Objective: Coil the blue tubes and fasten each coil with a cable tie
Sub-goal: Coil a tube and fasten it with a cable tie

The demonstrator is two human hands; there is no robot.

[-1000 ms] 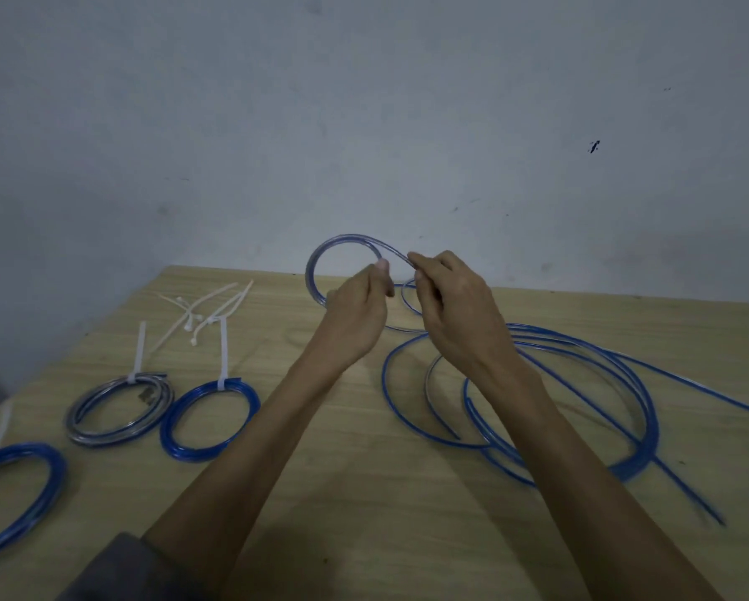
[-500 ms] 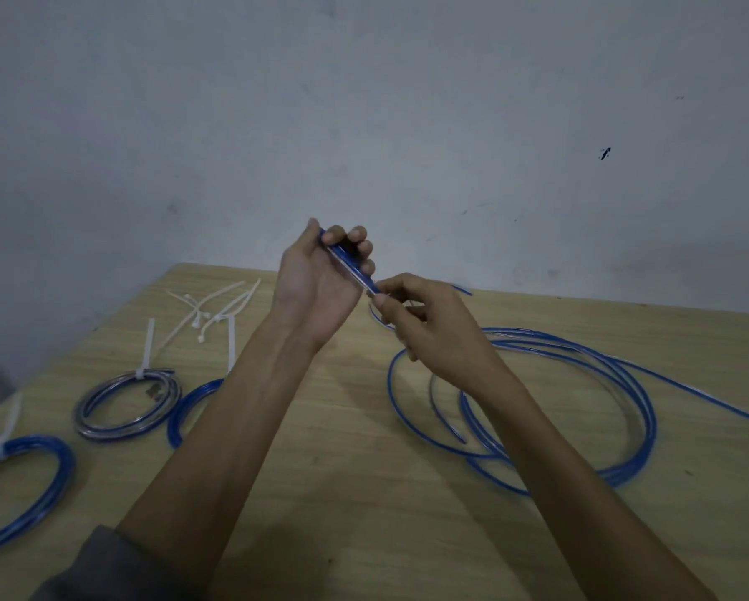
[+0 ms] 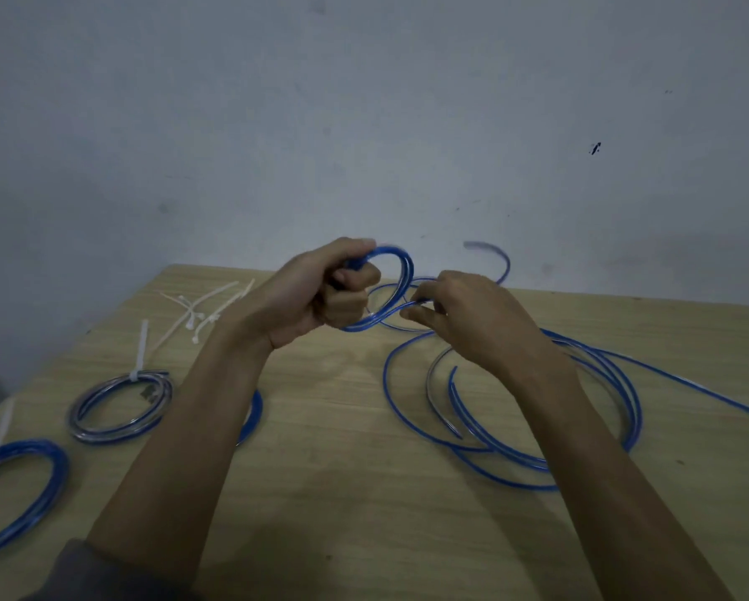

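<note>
both hands [image 3: 411, 305] on blue tube [image 3: 400, 275]

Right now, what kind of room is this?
Probably a plain workshop or work corner: a bare wooden table against a scuffed wall, with loose cable ties and tied tube coils laid out.

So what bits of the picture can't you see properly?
All in the head view:
- Blue coil behind the left forearm: mostly hidden.
- Far-left coil: cut off by the picture's edge.
- Tube end near the wall: blurred.
- Tube inside the left hand: covered by curled fingers.
</note>
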